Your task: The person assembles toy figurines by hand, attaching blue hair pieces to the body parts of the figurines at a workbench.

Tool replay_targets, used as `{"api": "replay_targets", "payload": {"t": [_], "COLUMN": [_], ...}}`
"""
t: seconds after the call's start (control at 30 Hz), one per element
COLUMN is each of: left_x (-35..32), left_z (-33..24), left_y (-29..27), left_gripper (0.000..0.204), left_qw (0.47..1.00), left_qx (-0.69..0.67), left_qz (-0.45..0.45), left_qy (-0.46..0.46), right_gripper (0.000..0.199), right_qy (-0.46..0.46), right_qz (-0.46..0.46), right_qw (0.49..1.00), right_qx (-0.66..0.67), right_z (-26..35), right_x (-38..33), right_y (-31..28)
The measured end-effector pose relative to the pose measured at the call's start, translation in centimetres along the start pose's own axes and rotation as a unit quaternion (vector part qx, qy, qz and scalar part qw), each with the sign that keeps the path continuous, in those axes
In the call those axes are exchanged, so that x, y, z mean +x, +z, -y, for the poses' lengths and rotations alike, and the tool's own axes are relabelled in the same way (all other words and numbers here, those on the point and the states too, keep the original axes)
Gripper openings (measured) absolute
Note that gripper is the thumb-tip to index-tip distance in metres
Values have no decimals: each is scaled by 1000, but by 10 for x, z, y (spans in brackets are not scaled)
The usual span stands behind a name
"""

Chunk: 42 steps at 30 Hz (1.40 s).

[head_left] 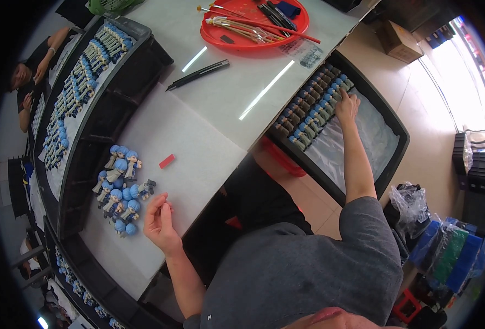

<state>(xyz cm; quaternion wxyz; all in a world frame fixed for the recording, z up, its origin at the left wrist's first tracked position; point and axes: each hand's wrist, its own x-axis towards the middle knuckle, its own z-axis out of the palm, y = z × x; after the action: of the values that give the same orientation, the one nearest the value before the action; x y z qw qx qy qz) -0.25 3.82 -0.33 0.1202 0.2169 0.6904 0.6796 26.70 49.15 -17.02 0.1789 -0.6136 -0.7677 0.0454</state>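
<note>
My right hand [347,106] reaches into a black tray [398,140] on my right. Its fingers close on a small blue-haired figurine at the upper end of a row of blue-haired figurines [320,112]. The hand partly hides that figurine. Beside this row lie brown figurines [299,105], packed close together. My left hand [163,226] hovers by the table's near edge, fingers loosely curled and nothing visible in them. Just left of it is a loose pile of blue-haired figurines [115,198], some lying, some upright. A small red block [167,161] rests on the white table sheet.
On the left, a large black crate [97,109] holds rows of figurines. A black pen-like tool [198,74] lies on the table [226,104]. At the back stands a red round tray [212,37] with brushes. Another person [40,68] sits far left; a cardboard box [398,42] is on the floor.
</note>
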Motion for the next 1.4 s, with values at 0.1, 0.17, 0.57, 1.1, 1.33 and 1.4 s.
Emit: {"api": "replay_targets", "payload": {"t": [0.1, 0.17, 0.57, 1.1, 1.33, 1.4], "left_x": [0, 2, 3, -11, -32, -31], "left_z": [0, 1, -4, -9, -32, -33], "left_y": [2, 4, -3, -5, -10, -21], "left_gripper": [18, 18, 15, 16, 22, 22], "left_qw": [1000, 1000, 1000, 985, 872, 853], "left_qx": [-6, -10, -14, 92, 187, 231], "left_qz": [3, 3, 5, 31, 49, 13], "left_qy": [0, -2, -1, 143, 449, 467], "right_gripper": [42, 42, 44, 40, 26, 29], "right_qy": [54, 81, 11, -296, -518, -518], "right_qz": [15, 41, -36, 187, 200, 195], "right_qw": [998, 995, 999, 715, 694, 693], "right_qx": [-20, -32, 4, 605, 459, 462], "right_z": [-8, -14, -30, 272, 356, 363], "right_x": [17, 25, 83, -145, -215, -227], "right_y": [4, 2, 30, -148, -154, -147]}}
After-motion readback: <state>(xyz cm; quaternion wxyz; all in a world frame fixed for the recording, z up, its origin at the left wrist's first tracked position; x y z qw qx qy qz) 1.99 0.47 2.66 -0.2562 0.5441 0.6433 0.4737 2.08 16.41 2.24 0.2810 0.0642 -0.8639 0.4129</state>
